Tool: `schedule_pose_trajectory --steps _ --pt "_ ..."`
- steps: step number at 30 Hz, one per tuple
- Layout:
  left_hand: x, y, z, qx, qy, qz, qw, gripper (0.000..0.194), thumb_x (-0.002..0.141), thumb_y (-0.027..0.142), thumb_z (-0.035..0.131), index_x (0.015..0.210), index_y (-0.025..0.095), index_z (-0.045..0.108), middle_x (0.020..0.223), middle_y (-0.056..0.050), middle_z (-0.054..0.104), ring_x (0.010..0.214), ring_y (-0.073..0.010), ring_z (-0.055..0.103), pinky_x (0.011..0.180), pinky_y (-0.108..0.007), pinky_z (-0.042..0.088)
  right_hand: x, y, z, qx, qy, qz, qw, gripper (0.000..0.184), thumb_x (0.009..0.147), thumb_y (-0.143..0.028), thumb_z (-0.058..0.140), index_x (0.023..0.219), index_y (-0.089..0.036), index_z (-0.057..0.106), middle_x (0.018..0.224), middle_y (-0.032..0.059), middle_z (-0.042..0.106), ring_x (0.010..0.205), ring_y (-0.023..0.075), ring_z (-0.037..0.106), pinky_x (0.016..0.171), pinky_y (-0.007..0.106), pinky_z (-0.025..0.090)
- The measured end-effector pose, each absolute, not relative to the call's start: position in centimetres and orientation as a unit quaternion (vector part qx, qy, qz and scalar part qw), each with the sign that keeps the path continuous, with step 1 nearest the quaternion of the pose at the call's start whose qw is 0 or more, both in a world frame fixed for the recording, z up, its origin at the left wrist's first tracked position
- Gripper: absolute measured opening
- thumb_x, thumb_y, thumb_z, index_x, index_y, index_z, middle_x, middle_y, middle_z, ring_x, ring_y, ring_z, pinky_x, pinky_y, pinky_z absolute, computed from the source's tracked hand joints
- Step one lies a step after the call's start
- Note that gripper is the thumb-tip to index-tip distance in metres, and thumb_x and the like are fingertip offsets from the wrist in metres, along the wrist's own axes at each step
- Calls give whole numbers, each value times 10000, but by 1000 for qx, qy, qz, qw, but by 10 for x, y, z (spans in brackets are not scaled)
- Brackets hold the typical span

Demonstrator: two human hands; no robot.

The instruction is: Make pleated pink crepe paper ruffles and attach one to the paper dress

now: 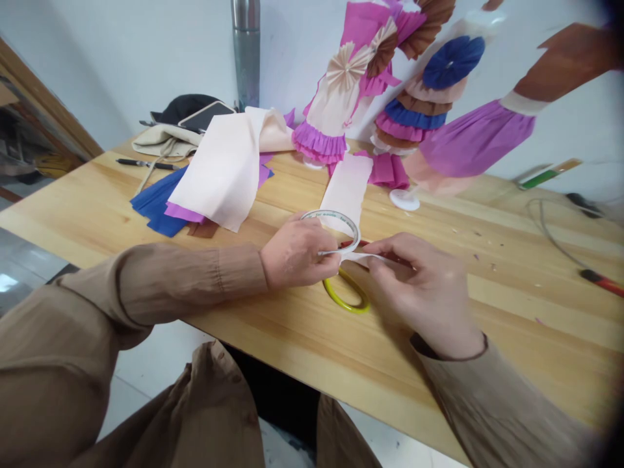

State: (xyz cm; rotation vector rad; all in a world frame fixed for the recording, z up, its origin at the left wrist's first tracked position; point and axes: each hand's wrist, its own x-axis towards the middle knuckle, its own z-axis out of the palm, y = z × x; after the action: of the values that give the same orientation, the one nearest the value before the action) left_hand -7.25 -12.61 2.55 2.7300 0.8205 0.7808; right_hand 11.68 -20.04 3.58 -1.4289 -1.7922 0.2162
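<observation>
Brown sleeves, tape above wooden table, tiled floor, wall

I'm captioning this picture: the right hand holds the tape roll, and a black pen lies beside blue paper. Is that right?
No: the head view shows the left hand holding the tape roll; the black pen lies beside blue paper.
</observation>
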Motion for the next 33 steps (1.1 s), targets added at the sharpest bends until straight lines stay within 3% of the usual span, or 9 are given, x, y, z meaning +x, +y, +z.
schedule_pose_trajectory --steps 5,9,15,21,27,33 --pt "-73 -127 29 923 282 239 103 289 854 227 504 584 164 584 645 -18 651 732 -150 621 831 -321 454 119 -200 45 -546 -736 87 390 99 821 -193 637 805 -256 712 835 41 772 692 225 701 698 395 577" --pt "-73 -128 28 921 286 243 108 284 853 224 503 591 165 592 654 -22 654 736 -148 617 850 -329 458 119 -200 43 -527 -759 78 373 151 816 -157 594 822 -244 716 826 37 774 689 212 702 657 363 565" --pt "-73 -127 22 918 266 266 123 299 846 232 490 564 168 564 622 -23 639 703 -150 598 854 -354 474 114 -201 40 -528 -752 93 383 91 841 -238 645 775 -243 707 803 29 775 641 188 694 632 319 542" --pt "-73 -128 23 916 267 271 125 294 843 229 484 568 166 568 621 -26 635 700 -156 593 841 -364 473 109 -203 39 -537 -735 131 392 101 838 -218 638 739 -216 658 649 -7 704 493 118 574 516 255 469" --pt "-73 -132 31 926 271 228 128 277 857 217 491 611 163 607 672 -38 655 764 -163 602 872 -360 454 104 -201 34 -547 -684 246 416 208 836 -292 658 653 -202 621 633 7 666 535 122 567 500 244 443" --pt "-73 -133 32 931 264 227 107 266 853 203 495 614 157 602 683 -46 664 773 -169 604 854 -356 441 103 -200 33 -542 -588 395 452 237 729 -354 775 639 -178 643 603 9 647 517 105 552 493 222 444"
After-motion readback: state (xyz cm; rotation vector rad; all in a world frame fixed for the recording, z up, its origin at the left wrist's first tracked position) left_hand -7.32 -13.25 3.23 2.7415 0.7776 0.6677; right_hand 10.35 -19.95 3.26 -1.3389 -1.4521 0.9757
